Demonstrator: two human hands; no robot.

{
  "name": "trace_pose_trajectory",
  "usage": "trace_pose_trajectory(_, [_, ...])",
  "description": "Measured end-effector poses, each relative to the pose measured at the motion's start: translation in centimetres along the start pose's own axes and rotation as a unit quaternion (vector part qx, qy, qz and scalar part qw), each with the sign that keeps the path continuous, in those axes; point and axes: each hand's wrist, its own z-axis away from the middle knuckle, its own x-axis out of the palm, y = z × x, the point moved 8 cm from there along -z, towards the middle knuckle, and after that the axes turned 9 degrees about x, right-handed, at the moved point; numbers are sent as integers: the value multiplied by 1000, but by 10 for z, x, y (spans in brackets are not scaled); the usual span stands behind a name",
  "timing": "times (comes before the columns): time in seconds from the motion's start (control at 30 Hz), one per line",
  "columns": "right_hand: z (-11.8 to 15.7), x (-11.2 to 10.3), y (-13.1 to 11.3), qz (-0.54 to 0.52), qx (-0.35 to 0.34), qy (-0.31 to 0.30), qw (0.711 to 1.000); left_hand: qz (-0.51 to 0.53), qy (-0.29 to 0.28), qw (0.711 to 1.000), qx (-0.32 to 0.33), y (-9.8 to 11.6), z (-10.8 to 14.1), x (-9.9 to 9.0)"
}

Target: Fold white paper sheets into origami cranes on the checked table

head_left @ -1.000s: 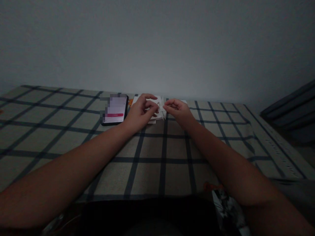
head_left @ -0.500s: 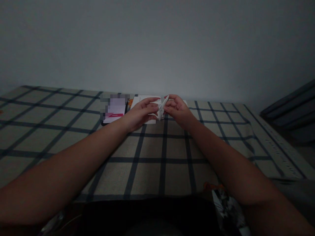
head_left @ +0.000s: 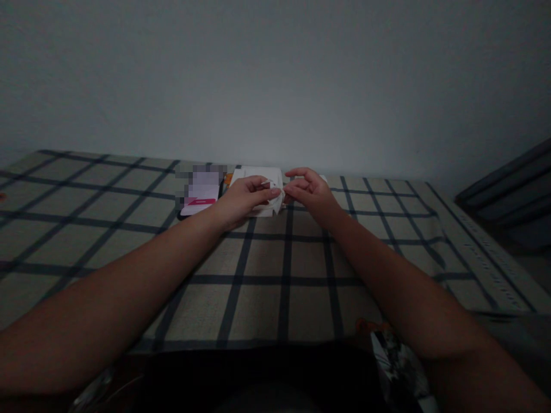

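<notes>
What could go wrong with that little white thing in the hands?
The white piece looks thin and creased, so it might tear or crumple between the left hand and right hand. The phone lies close to the left wrist, so that arm might bump it.

Operator's body: bare forearms above dark clothing.
The left forearm (head_left: 142,278) and right forearm (head_left: 387,267) are showing uncovered along their visible length, tapering toward narrow wrists. The left hand (head_left: 241,202) and right hand (head_left: 313,190) are appearing ungloved. A black area, apparently a garment (head_left: 258,373), is filling the lower centre, shadow hiding its texture.
</notes>
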Motion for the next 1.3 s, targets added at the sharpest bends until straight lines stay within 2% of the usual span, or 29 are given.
trace_pose_trajectory(0.2, [0,7,3,7,12,-20,1000,-48,38,998,3,0,-1,-9])
trace_pose_trajectory(0.4, [1,7,1,42,-19,-30,998,-20,6,1000,-11,-5,-2,-1])
trace_pose_trajectory(0.5, [3,5,-4,105,-58,-16,993,-41,37,998,-11,-1,-1,-5])
trace_pose_trajectory(0.57, [8,6,-14,193,-117,2,974,-63,70,996,4,3,-1,-12])
trace_pose_trajectory(0.7, [21,21,-32,366,-223,-7,903,-124,89,988,32,9,-1,-17])
trace_pose_trajectory(0.83, [24,29,-36,432,-255,-6,865,-122,70,990,24,3,-2,-13])
trace_pose_trajectory(0.97, [26,26,-40,441,-297,17,847,-56,61,996,22,2,-4,-10])
trace_pose_trajectory(1.1, [24,15,-43,427,-285,67,855,-131,15,989,68,9,-2,-3])
trace_pose_trajectory(1.3, [14,-12,-29,327,-143,154,921,-221,-4,967,124,11,-3,-5])
